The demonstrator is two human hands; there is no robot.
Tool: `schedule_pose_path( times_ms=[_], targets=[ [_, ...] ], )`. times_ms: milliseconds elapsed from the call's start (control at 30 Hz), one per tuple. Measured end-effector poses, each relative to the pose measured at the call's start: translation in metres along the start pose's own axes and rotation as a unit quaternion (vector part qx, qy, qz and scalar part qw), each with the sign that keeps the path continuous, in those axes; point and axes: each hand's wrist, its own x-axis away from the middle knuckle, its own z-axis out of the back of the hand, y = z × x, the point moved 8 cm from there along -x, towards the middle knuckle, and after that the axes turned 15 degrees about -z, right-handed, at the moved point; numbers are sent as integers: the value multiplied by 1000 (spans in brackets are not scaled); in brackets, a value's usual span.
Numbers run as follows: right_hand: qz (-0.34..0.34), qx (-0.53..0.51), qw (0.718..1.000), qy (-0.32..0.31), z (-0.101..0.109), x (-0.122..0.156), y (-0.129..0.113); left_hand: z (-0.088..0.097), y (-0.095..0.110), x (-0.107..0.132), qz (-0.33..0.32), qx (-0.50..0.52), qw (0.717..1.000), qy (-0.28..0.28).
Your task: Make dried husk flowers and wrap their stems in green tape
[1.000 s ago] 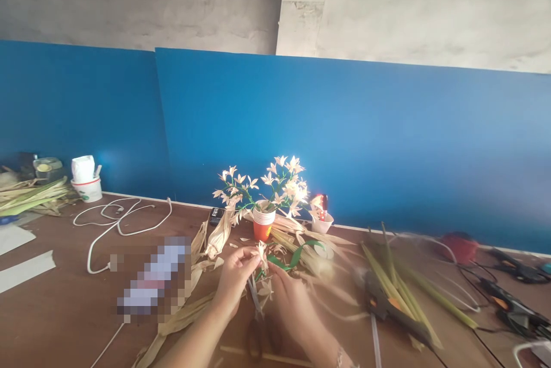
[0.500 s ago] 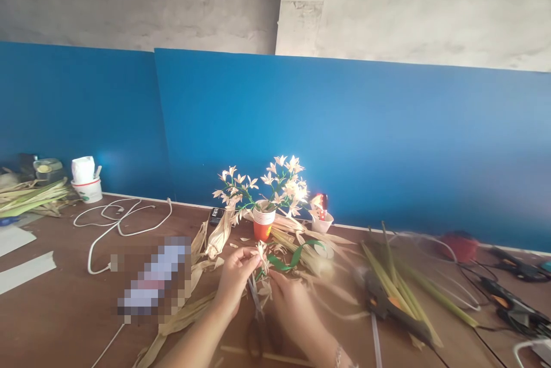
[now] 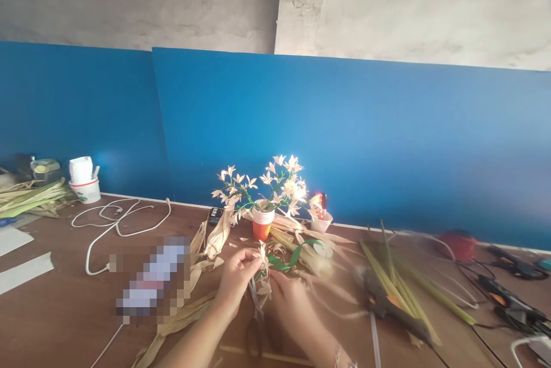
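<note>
Between my fingers is a small cream husk flower [image 3: 263, 254], its petals pointing up. My left hand [image 3: 238, 276] pinches it with thumb and forefinger. My right hand [image 3: 289, 293] is closed at the lower end of the flower, and its fingertips are partly hidden, so what exactly it grips is unclear. Beneath my hands lie scissors [image 3: 256, 302], blades pointing away from me. A green ribbon strip [image 3: 297, 254] curls just beyond my right hand. Behind stands an orange and white paper cup [image 3: 262, 224] holding green stems with several cream flowers [image 3: 293, 184].
Dried corn husks [image 3: 220, 236] lie around the cup. At right a glue gun [image 3: 394, 305] rests on green stalks [image 3: 404, 299]. A white cable [image 3: 123, 224] loops at left near a blurred-out object [image 3: 152, 279]. A white cup [image 3: 321, 222] stands by the blue partition [image 3: 344, 138].
Both hands stay almost in place; the flower in the left fingers has turned slightly and sits a bit more upright. The whole view has shifted a little.
</note>
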Motion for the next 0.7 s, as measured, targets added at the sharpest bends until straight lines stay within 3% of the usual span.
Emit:
schedule_pose_path(
  times_ms=[700],
  targets=[
    [-17,17,1000,-3,-3,0,4,3,3,-1,-5,-18,1000,20]
  ],
)
